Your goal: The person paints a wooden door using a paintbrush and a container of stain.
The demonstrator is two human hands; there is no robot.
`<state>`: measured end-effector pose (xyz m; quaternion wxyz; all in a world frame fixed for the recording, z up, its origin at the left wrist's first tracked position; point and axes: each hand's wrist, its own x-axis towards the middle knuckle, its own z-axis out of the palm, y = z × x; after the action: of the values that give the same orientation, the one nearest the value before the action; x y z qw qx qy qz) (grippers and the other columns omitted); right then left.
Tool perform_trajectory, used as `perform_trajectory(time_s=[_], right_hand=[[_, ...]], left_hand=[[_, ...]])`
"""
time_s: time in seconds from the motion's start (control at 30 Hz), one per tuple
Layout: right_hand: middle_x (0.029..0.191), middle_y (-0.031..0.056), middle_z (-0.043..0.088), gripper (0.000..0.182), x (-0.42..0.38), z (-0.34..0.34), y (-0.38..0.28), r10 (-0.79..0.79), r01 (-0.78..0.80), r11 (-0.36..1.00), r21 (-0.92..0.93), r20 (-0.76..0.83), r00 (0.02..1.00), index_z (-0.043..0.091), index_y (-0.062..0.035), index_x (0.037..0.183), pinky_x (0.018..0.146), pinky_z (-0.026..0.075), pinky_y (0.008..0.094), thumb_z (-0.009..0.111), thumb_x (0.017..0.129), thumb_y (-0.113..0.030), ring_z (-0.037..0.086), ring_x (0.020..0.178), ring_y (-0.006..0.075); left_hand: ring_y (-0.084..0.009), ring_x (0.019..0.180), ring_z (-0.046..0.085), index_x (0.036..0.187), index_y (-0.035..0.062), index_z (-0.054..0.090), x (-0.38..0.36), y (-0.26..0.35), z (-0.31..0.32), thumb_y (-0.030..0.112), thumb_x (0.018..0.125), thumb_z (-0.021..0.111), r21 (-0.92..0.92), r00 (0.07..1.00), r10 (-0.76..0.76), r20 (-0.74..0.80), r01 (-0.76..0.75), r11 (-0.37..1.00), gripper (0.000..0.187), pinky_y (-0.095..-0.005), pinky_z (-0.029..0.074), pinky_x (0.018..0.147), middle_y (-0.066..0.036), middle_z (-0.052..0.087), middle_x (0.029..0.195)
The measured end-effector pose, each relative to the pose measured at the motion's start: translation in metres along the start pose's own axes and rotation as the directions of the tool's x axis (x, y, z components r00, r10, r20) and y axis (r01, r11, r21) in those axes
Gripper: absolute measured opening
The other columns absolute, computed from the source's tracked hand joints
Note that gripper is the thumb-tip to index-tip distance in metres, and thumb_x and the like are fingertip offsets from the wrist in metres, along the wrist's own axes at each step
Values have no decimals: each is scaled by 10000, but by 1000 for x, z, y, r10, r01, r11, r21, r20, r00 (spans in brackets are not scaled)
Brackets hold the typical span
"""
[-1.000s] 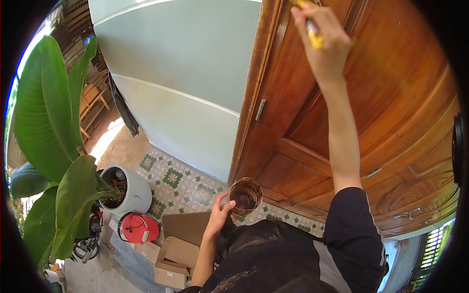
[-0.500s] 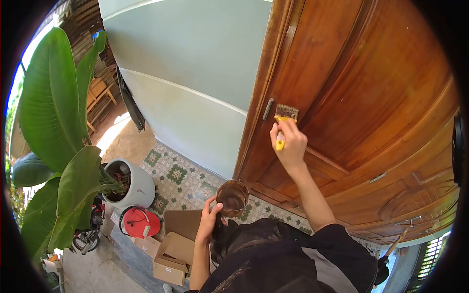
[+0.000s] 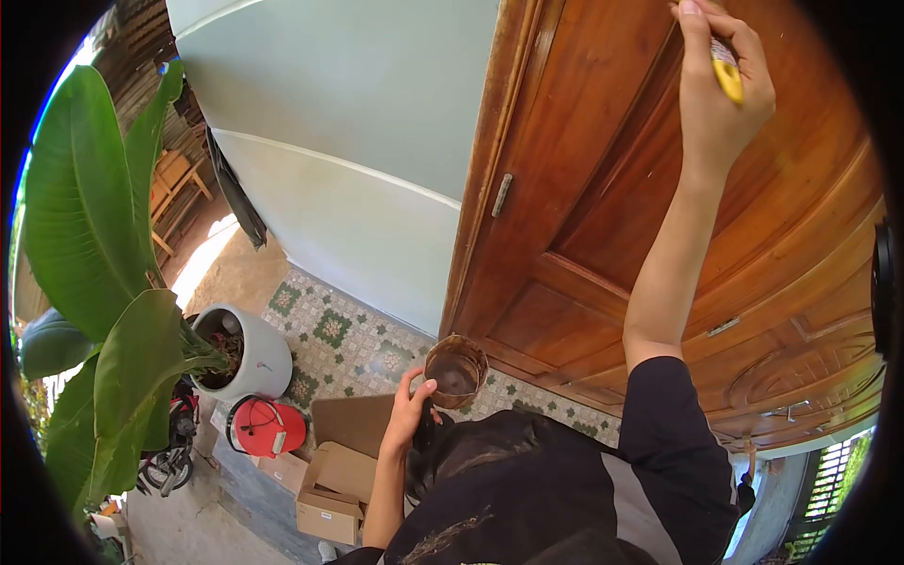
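Note:
My right hand (image 3: 725,94) is raised to the upper right, closed round the yellow handle of a brush (image 3: 726,73); the bristles are out of sight past the top edge. Behind it stands a brown wooden door (image 3: 584,141) with raised panels and a metal hinge (image 3: 502,195) near its frame. Low in the middle, my left hand (image 3: 411,407) grips a brown-stained cup (image 3: 456,373), whose open top faces me and whose inside is coated dark brown.
A pale wall (image 3: 330,113) meets the door frame. On the left are a large-leaved plant in a white pot (image 3: 264,353), a red bucket (image 3: 271,427), cardboard boxes (image 3: 330,494) and a small bicycle (image 3: 171,461). Patterned tiles (image 3: 344,330) cover the floor by the wall.
My right hand has moved up and to the right with the brush, away from the spot beside the hinge. My left hand still holds the cup, in nearly the same place.

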<state>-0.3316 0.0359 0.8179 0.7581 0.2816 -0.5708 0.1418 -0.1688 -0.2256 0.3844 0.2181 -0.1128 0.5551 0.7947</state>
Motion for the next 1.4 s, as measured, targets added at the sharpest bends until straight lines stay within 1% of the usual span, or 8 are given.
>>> perform_trajectory(time_s=[0.07,0.13,0.27,0.63,0.87,1.2,1.3,1.4], right_hand=[[879,60,660,128,-18,-6,8,-99,101,993,-58,41,994,598,13,833,637,510,254,668,911,85,615,719,112],[804,65,706,136,-58,-9,25,216,-218,976,12,69,974,667,-21,820,652,510,267,753,880,-109,691,725,145],[915,120,702,87,-127,-40,-14,240,-235,971,-50,222,945,642,-11,812,736,562,325,717,849,11,702,830,230],[873,120,636,90,-347,-116,-121,611,-578,770,-270,574,546,638,-20,807,619,558,391,710,841,-62,677,697,320],[868,141,613,125,-323,-112,-123,677,-664,669,-333,642,359,621,-24,795,643,537,403,710,872,-65,680,754,343],[706,121,578,225,-162,-59,-38,697,-747,646,-157,519,494,543,-4,759,591,459,358,687,912,-82,591,616,272],[695,69,599,171,-125,-53,-32,656,-661,741,-114,332,678,601,-9,798,562,449,290,702,922,-70,562,598,139],[928,108,686,112,-120,-42,-31,422,-433,894,120,106,900,629,-1,847,653,549,289,716,906,-40,681,751,174]], left_hand=[[-156,570,605,1425,59,429,0,-2,2,349,923,692,16,1000,-10,-1,10,1000,636,-304,518,558,-112,612,930],[-157,571,604,1426,53,429,0,-4,3,344,928,688,-12,1000,8,12,-8,1000,633,-305,521,559,-111,617,924],[-161,567,605,1427,47,427,2,-2,2,339,931,684,7,1000,-15,5,15,1000,631,-305,522,559,-109,620,907],[-173,569,613,1406,30,421,2,1,3,340,952,626,17,1000,-5,-24,6,1000,587,-311,526,565,-107,618,916],[-178,570,615,1400,22,424,-11,-4,-4,331,949,618,30,998,-36,-45,37,999,580,-318,529,555,-121,614,948],[-176,561,606,1425,15,412,-13,-17,-13,343,934,658,-36,996,-86,-37,85,996,639,-309,528,546,-113,594,915],[-174,560,606,1428,12,404,-11,-15,-10,354,934,665,-46,995,-95,-19,94,994,656,-303,524,541,-118,592,936],[-175,561,607,1432,19,400,-9,-18,-7,352,937,668,-92,997,-78,-9,77,993,654,-306,525,542,-118,592,949]])
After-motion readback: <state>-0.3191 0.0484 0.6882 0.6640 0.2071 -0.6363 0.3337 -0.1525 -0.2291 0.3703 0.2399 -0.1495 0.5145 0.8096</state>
